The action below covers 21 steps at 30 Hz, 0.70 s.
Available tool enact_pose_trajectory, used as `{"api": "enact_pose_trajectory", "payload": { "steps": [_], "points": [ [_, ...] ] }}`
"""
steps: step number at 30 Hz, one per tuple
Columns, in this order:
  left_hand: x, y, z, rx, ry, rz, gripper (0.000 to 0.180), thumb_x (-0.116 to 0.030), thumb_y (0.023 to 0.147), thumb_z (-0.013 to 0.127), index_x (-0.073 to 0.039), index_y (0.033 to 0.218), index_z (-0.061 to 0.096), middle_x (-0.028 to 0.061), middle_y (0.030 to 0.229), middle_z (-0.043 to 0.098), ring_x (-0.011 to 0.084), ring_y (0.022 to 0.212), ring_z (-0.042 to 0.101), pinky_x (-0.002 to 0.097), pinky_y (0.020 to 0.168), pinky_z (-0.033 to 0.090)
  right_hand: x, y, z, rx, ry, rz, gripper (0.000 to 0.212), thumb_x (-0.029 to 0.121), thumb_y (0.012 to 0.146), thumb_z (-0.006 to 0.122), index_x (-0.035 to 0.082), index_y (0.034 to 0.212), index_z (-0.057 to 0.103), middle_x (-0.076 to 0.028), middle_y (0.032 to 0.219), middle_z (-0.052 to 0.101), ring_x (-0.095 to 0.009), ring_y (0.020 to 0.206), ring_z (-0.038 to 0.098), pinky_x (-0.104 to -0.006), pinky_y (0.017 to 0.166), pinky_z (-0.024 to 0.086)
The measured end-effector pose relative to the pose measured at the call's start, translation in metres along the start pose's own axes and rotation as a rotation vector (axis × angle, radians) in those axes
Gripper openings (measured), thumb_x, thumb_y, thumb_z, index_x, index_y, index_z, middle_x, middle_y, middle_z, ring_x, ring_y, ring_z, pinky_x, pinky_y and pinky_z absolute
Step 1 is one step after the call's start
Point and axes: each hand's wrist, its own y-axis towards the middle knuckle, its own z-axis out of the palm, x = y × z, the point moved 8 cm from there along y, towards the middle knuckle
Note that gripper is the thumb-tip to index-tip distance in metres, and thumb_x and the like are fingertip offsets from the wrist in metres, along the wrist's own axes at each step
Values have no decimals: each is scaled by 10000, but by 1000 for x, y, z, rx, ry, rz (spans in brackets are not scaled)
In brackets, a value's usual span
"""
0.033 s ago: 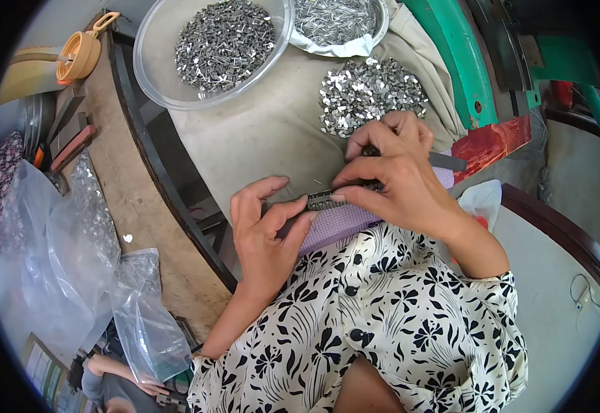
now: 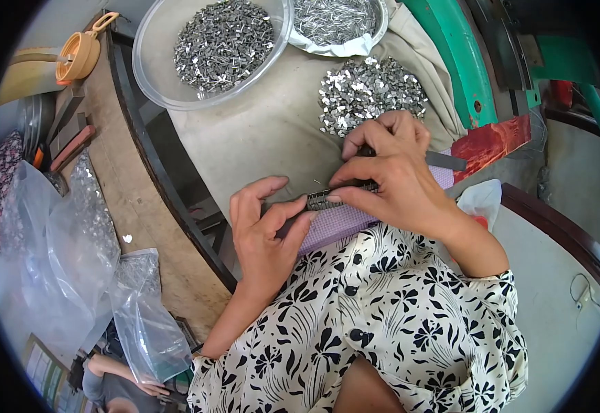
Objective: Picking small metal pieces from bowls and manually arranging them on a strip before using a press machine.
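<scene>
A narrow dark strip point(image 2: 323, 199) with a row of small metal pieces along it lies over a lilac checked pad point(image 2: 341, 224) close to my body. My left hand point(image 2: 262, 224) pinches the strip's left end between thumb and index finger, its other fingers raised. Farther right, the thumb and index finger of my right hand point(image 2: 396, 175) close on the strip, hiding part of it. Something dark shows under that hand's curled fingers, too covered to name. A flat grey bar point(image 2: 446, 161) sticks out to the right beyond it. Behind my right hand lies a heap of small shiny metal pieces point(image 2: 372, 96).
On the cloth-covered surface point(image 2: 245, 148) stand a clear plastic bowl point(image 2: 152, 82) of small metal parts and a bowl of thin pins point(image 2: 334, 24). Plastic bags point(image 2: 138, 316) and an orange lidded container point(image 2: 80, 56) are at left. Another person's arm point(image 2: 124, 370) shows lower left.
My right hand has shifted very slightly left along the strip. My left hand stays in place.
</scene>
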Motion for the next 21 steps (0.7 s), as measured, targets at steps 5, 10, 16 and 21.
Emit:
{"api": "enact_pose_trajectory", "payload": {
  "steps": [5, 10, 16, 21],
  "points": [
    [-2, 1, -1, -30, 8, 26, 257, -70, 676, 837, -65, 917, 746, 103, 1125, 638, 291, 1026, 566, 376, 862, 441, 1, 4, 5, -9, -7, -17, 134, 252, 704, 815, 149, 769, 759, 11, 993, 577, -296, 1111, 429, -475, 983, 252],
    [-1, 1, -2, -39, -5, 28, 255, -69, 674, 839, -62, 910, 744, 103, 1125, 638, 290, 1024, 566, 373, 858, 441, -5, 2, -12, -29, -3, 2, 116, 231, 695, 824, 179, 783, 768, 49, 1085, 605, -253, 1129, 426, -451, 980, 248],
    [-1, 2, -2, -33, -12, 18, 256, -66, 673, 838, -60, 911, 745, 102, 1127, 637, 290, 1032, 566, 375, 863, 441, -19, -13, -20, -32, -39, 40, 114, 214, 705, 819, 166, 797, 773, 26, 1104, 614, -262, 1143, 432, -431, 988, 266],
    [-2, 2, -1, -29, -1, 32, 261, -62, 673, 836, -58, 917, 744, 107, 1128, 636, 294, 1039, 566, 376, 869, 441, -20, -16, -12, -30, -29, 22, 112, 211, 712, 817, 165, 804, 775, 9, 1130, 608, -285, 1148, 423, -441, 987, 264]
  ]
}}
